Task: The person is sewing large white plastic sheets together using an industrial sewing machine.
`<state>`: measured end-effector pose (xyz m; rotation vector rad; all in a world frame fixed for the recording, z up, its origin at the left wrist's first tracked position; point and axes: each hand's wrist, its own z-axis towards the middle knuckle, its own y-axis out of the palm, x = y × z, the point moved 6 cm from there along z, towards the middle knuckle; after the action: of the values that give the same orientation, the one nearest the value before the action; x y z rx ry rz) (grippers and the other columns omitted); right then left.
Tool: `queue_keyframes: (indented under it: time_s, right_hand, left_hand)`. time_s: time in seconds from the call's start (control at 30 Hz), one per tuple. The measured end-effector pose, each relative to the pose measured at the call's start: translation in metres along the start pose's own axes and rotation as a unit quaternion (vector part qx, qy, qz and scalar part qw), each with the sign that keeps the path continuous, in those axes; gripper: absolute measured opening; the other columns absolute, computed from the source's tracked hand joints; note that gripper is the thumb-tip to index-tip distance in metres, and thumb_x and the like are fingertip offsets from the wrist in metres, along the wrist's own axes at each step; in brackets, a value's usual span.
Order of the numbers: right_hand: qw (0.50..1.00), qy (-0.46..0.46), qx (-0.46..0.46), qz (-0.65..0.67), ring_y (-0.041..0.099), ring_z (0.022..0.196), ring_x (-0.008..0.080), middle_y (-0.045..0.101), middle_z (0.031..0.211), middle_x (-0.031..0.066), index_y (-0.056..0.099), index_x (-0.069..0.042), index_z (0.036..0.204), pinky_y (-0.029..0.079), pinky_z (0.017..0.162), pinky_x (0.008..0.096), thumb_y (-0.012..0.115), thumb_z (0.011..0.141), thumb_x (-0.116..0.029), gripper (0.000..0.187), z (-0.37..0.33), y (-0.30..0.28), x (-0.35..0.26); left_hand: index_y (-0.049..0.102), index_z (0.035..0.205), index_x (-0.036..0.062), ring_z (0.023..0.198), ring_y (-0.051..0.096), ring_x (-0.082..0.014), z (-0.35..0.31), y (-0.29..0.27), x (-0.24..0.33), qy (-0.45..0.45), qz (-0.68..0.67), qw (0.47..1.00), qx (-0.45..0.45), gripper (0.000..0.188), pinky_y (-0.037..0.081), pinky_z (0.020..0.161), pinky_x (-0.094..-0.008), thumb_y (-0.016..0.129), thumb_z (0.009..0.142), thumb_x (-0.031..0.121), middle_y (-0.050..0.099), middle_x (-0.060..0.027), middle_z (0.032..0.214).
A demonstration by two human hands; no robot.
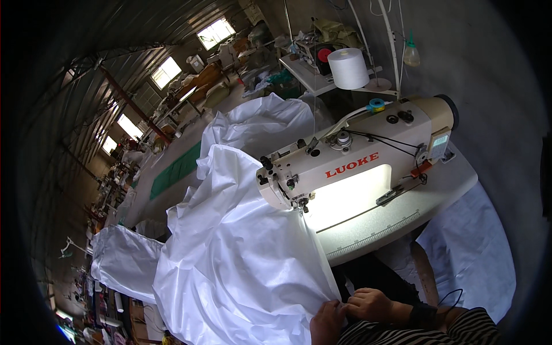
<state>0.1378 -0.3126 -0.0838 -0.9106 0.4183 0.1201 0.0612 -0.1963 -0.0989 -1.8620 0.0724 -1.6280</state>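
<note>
A large white sheet of shiny fabric (230,241) spreads in folds over the left side of the sewing machine (356,152). Its right edge runs from under the needle area down toward me. At that near edge my left hand (326,323) is closed on the fabric, fingers curled at its corner. Right beside it, my right hand (371,305) has bent fingers pressed together against the same edge, the two hands touching. The machine's lamp lights the pale bed (374,230) and the cloth near the presser foot (300,204). The fingertips are partly hidden.
A white thread cone (348,68) stands behind the machine, and a small oil bottle (411,54) hangs at the upper right. More white fabric (468,247) hangs below the table's right side. A green strip (175,169) lies on the surface at left. Cluttered benches fill the background.
</note>
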Motion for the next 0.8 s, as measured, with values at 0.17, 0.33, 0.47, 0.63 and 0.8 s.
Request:
queue_keyframes:
  time_s: [0.17,0.33,0.47,0.63,0.8]
  right_hand:
    - [0.959,0.086,0.010,0.271,0.067,0.084,0.0222,0.065,0.091,0.0069,0.066,-0.008,0.091,0.053,0.084,0.0312,0.063,0.090,-0.019,0.012,0.008,0.003,0.030]
    - [0.746,0.424,-0.128,0.496,0.066,0.092,0.0252,0.067,0.101,0.0134,0.048,0.001,0.126,0.053,0.083,0.0334,0.055,0.097,-0.036,0.048,-0.023,0.152,0.069]
    - [0.859,0.389,-0.040,0.330,0.068,0.085,0.0249,0.068,0.097,0.0155,0.032,0.007,0.143,0.055,0.076,0.0335,0.055,0.097,-0.042,0.070,0.049,0.057,0.081]
    - [0.915,0.304,-0.230,-0.133,0.067,0.057,0.0277,0.068,0.069,0.0102,0.032,0.010,0.143,0.052,0.049,0.0418,0.049,0.089,-0.009,0.060,0.083,0.073,0.079]
    - [0.926,0.305,-0.178,-0.136,0.066,0.055,0.0268,0.067,0.066,0.0111,0.037,0.012,0.140,0.051,0.045,0.0415,0.049,0.089,-0.010,0.057,0.100,0.087,0.082]
  left_hand:
    - [0.060,0.094,0.0032,0.072,0.061,-0.0392,0.010,-0.017,0.013,0.027,0.138,0.990,-0.022,0.015,0.049,0.063,-0.0470,0.057,0.092,0.017,0.062,-0.0170,0.085]
    - [0.060,0.092,0.0047,0.066,0.062,-0.0353,0.017,-0.002,-0.010,0.091,0.159,0.980,-0.077,0.009,0.050,0.057,-0.0450,0.059,0.087,0.012,0.062,-0.0154,0.081]
    - [0.059,0.086,0.0063,0.055,0.061,-0.0338,0.011,-0.021,0.020,0.136,0.294,0.944,-0.060,0.005,0.049,0.048,-0.0435,0.060,0.082,0.009,0.060,-0.0142,0.075]
    - [0.059,0.086,0.0054,0.054,0.061,-0.0334,0.021,-0.009,0.014,0.179,0.316,0.928,-0.078,0.006,0.049,0.047,-0.0427,0.061,0.081,0.008,0.059,-0.0139,0.073]
    - [0.061,0.089,0.0029,0.061,0.065,-0.0307,0.045,-0.026,0.025,0.150,0.351,0.917,-0.117,0.008,0.054,0.056,-0.0396,0.059,0.086,0.010,0.063,-0.0126,0.077]
